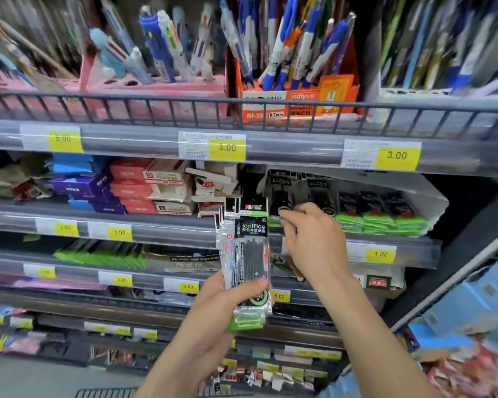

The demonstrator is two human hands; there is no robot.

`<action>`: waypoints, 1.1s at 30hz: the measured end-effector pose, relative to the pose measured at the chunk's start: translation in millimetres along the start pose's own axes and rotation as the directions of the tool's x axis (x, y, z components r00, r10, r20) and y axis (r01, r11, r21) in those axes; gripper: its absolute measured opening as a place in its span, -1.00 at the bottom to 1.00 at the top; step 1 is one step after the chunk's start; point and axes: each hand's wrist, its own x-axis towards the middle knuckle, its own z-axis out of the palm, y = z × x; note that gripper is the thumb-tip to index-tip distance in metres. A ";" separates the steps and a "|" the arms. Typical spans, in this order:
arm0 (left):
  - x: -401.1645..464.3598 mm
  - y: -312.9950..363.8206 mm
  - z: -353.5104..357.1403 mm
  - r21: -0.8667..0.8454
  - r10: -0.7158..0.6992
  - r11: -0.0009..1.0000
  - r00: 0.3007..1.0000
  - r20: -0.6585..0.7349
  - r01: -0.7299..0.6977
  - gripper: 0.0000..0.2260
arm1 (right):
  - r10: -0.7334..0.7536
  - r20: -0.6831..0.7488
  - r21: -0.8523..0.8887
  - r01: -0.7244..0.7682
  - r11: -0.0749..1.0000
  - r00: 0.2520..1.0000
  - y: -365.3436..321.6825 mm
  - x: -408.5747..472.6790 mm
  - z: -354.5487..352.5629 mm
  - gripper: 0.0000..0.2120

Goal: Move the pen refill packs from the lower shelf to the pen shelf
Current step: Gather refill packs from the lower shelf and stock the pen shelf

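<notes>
My left hand (227,300) grips a stack of pen refill packs (246,254), clear sleeves with black headers and green bottoms, held upright in front of the shelves. My right hand (314,242) reaches to the white tray (431,202) on the second shelf, where several more refill packs (380,216) stand in a row. Its fingertips pinch the lower edge of a pack (285,214) at the tray's left end. The pen shelf (156,139) runs above, with pens standing in a pink holder (156,90) and an orange box (296,96).
Red, white and blue small boxes (133,185) fill the second shelf left of the tray. Yellow price tags (227,147) line the shelf edges. A wire rail (242,110) fronts the pen shelf. More stationery lies on lower shelves, and blue packages (472,311) sit at the right.
</notes>
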 end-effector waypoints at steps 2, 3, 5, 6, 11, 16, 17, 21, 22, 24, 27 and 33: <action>-0.3 1.2 -0.1 -0.026 0.015 1.000 0.999 0.037 -0.014 -0.18 | -0.023 -0.010 -0.048 0.022 0.999 1.000 1.6 1.4 3.3 -0.80; -0.7 1.4 -0.3 -0.035 0.021 0.999 0.999 0.043 -0.019 -0.18 | -0.021 0.004 -0.065 0.022 0.998 1.000 2.0 1.4 4.7 -0.77; -0.8 2.0 -0.9 -0.044 0.015 0.999 0.999 0.051 -0.013 -0.14 | -0.008 0.040 -0.034 0.010 0.999 0.999 2.0 -0.7 5.7 -0.71; 0.0 2.5 -0.8 -0.042 0.003 0.999 0.999 0.053 -0.001 -0.09 | 0.009 0.042 0.023 -0.010 1.000 0.999 2.0 -3.4 4.4 -0.69; 7.2 6.7 3.6 -0.026 0.029 0.999 0.995 0.093 -0.026 -0.26 | 0.327 0.100 0.629 -0.314 0.711 0.940 -3.7 -47.3 -16.7 -0.80; 19.1 9.7 17.1 0.005 0.021 1.000 0.995 0.098 -0.021 -0.36 | 0.283 0.334 0.800 -0.429 0.419 0.899 -16.4 -84.7 -29.1 -0.77; 22.1 8.6 18.9 -0.012 0.011 1.000 0.995 0.103 -0.010 -0.39 | 0.298 0.339 0.790 -0.442 0.425 0.893 -16.0 -84.7 -29.4 -0.77; 26.0 7.3 23.2 -0.116 -0.023 0.992 0.982 0.186 0.045 -0.60 | 0.377 0.346 0.770 -0.490 0.409 0.859 -10.6 -85.2 -36.0 -0.78; 26.7 6.5 24.0 -0.119 -0.015 0.992 0.981 0.191 0.038 -0.64 | 0.393 0.339 0.767 -0.493 0.410 0.855 -8.9 -86.6 -37.9 -0.78; 28.0 4.7 26.7 -0.098 0.022 0.995 0.983 0.185 -0.003 -0.73 | 0.417 0.332 0.767 -0.500 0.403 0.846 -6.3 -90.3 -41.6 -0.78; 26.9 3.9 30.4 -0.050 0.062 0.997 0.986 0.155 -0.055 -0.83 | 0.414 0.366 0.780 -0.518 0.352 0.833 -6.6 -96.3 -46.5 -0.77; 28.0 1.4 32.2 -0.021 0.137 0.991 0.982 0.133 -0.135 -0.77 | 0.412 0.361 0.796 -0.507 0.332 0.836 -2.5 -98.7 -51.4 -0.75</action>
